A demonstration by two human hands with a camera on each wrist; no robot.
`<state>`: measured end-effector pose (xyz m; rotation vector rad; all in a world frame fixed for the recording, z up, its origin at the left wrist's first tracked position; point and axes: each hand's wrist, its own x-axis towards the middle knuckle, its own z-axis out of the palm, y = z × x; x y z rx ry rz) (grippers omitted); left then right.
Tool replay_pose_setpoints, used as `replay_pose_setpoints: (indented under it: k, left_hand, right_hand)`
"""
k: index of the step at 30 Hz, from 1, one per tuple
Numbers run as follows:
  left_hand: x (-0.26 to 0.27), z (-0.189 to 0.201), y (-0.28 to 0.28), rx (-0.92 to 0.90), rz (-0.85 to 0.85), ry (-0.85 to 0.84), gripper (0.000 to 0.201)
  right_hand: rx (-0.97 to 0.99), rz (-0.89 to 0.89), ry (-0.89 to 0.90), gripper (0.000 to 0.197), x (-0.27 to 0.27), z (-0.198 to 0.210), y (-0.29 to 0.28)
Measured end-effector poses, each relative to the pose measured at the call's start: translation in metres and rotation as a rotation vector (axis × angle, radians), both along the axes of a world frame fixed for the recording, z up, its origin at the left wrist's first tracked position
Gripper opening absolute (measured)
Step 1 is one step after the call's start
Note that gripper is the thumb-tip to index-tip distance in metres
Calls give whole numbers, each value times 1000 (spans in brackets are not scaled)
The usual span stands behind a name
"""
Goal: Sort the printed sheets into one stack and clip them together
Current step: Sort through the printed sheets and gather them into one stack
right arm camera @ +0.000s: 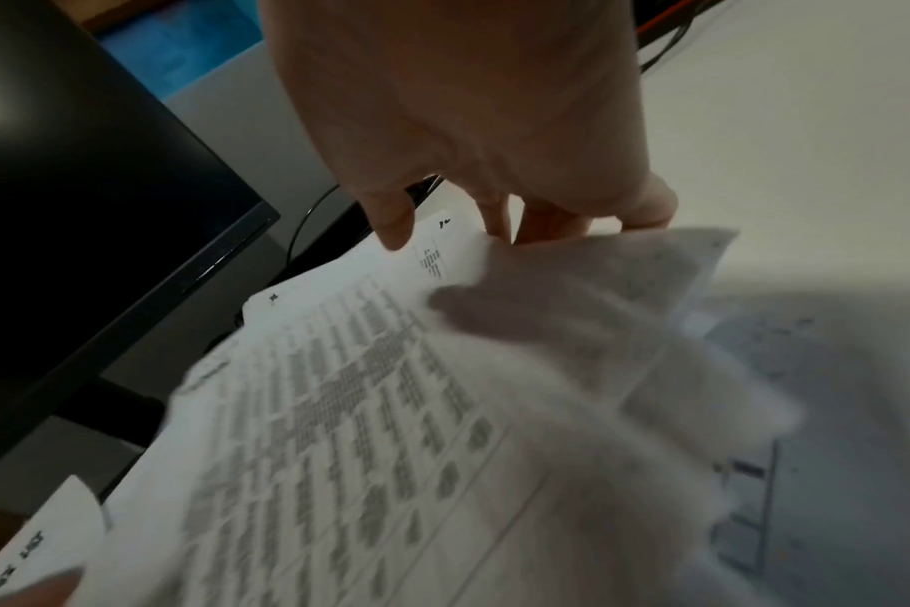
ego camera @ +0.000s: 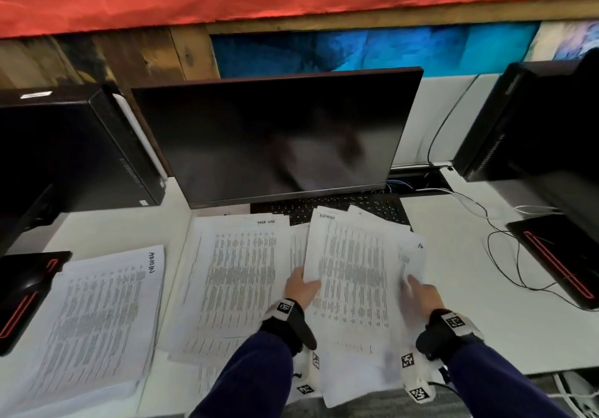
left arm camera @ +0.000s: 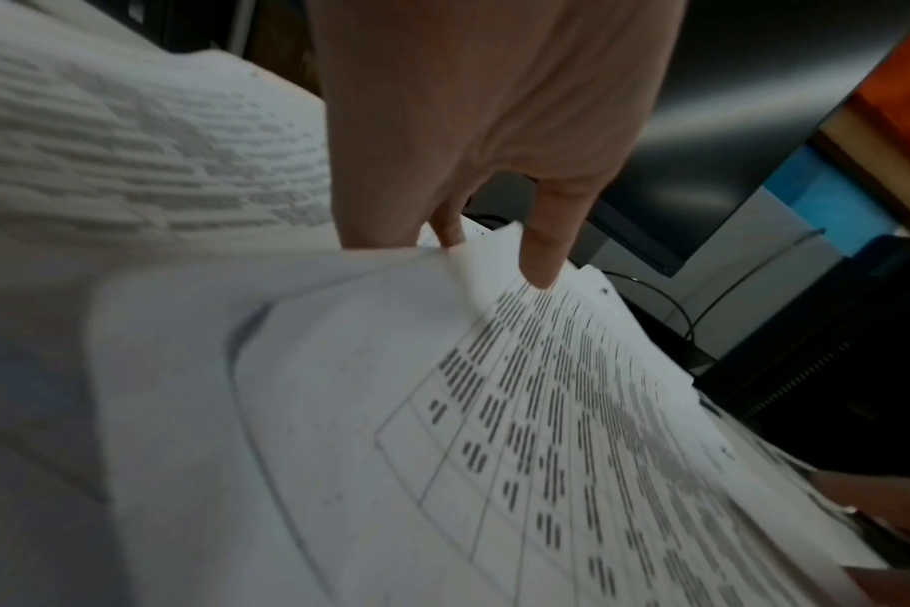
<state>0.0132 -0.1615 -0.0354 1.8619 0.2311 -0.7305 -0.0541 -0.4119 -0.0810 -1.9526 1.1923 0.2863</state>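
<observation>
Main risk: the loose fan of white printed sheets [ego camera: 353, 275] is skewed and uneven, so sheets can slip out or crease if either pinch loosens while squaring up. It hangs past the near edge of the white desk [ego camera: 453, 255], so a dropped page likely goes to the floor. The fan also overlaps the flat pile of printed sheets headed "task list" [ego camera: 240, 275], so the piles could mix.

Left hand [ego camera: 301, 288] pinches the fan's left edge, thumb on top. Right hand [ego camera: 421, 291] grips the right edge, blurred. Hands are apart, fan between them, in front of the dark flat monitor [ego camera: 275, 135]. No clip visible.
</observation>
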Motion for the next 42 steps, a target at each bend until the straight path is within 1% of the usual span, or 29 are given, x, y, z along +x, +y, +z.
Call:
replay_pose_setpoints:
  k: [1,3,4,6,7,8,10,11,12,14,15,17,18,19,21,23,24,25,27,28,29,30,32,34,36,38,40,42]
  left_hand:
    - [0,2,-8,2,16,20,49]
    - [2,5,-19,-6,47,60,51]
    - [3,6,-24,2,54,93,55]
    - [2,5,-31,8,56,162,71]
    - [0,6,-34,17,21,164,71]
    - [-3,3,-38,48,-28,122,62]
    - [-12,3,-49,164,-148,-81,38]
    - [-17,5,-54,221,-190,-196,33]
    - [-21,8,-56,244,-210,-283,31]
    - [-25,18,-50,217,-219,-386,32]
    - [-25,26,-42,187,-215,-408,34]
    - [-22,38,-21,94,-177,-369,33]
    - [-19,44,-7,43,-135,-340,29]
    - [-18,50,5,-6,-96,-304,26]
    - [-11,52,31,-78,-35,-248,35]
    - [-5,47,50,-102,1,-190,40]
    - [-1,40,58,-89,9,-163,40]
    - [0,35,65,-70,22,-148,40]
    - [6,19,81,-9,104,-153,38]
    - [9,11,91,67,161,-169,37]
    - [13,4,103,192,188,-191,37]
    - [17,-1,117,353,179,-205,40]
    - [21,-10,147,635,162,-188,50]
    - [21,-16,173,778,162,-133,70]
    - [21,-24,190,832,107,-87,94]
    - [22,-28,196,858,61,-73,105]
    - [26,-29,197,857,73,-68,106]
    - [30,-25,195,838,115,-56,97]
  right_hand:
    - [41,-19,0,78,0,3,4]
    - [79,-89,-2,72,-3,20,15]
    - [85,-115,-4,68,-4,23,17]
    - [95,-123,-28,64,-6,26,20]
    - [113,-130,-56,63,-5,22,18]
    - [130,-129,-75,62,-4,18,15]
    - [140,-144,-96,59,-5,16,14]
    - [127,-161,-95,58,-5,18,14]
    - [92,-171,-80,59,-6,22,15]
    - [-16,-154,-47,66,-6,27,15]
    - [-52,-127,-62,74,-4,29,17]
    - [-56,-90,-139,89,-1,36,27]
    - [-12,-88,-205,90,1,39,33]
    - [85,-114,-294,83,2,43,39]
    - [358,-173,-432,62,6,48,51]
    - [541,-123,-430,55,10,58,63]
    - [579,-78,-392,57,13,62,70]
    - [591,-42,-370,47,16,63,78]
    - [560,-27,-322,54,17,61,91]
    - [532,-40,-308,55,17,55,97]
    - [486,-40,-300,52,17,51,101]
    - [438,-51,-295,49,18,45,104]
    - [390,-102,-291,48,18,38,105]
    - [379,-141,-299,40,17,33,102]
    - [378,-152,-297,35,15,32,101]
    - [371,-175,-301,32,16,29,98]
    - [370,-186,-299,30,18,27,97]
    - [381,-169,-276,30,19,21,98]
